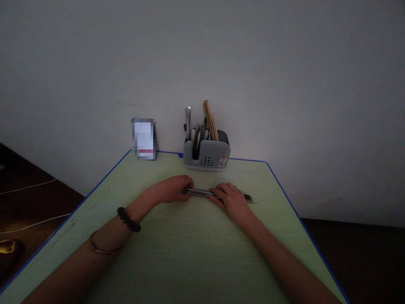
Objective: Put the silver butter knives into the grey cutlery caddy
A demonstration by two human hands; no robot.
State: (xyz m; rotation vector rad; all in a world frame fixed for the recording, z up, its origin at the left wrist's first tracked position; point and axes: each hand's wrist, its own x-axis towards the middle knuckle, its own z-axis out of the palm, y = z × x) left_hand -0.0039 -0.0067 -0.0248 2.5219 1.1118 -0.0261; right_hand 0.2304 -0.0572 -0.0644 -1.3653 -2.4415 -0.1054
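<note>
Slim metallic utensils [199, 192] are stretching sideways, my left hand [175, 188] pinching one end, right hand [232, 201] pinching farther along, gray utensil holder [215, 152] standing behind.

Dim light, plain greyish wall [294, 84], blue-edged pale green table [190, 257], dark floor [28, 207], perhaps brownish

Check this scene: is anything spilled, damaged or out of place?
Nothing looks spilled. A thin streak marks the wall above the phone, and dark scuffs mark the left of the tabletop, standing out against pale surfaces.
</note>
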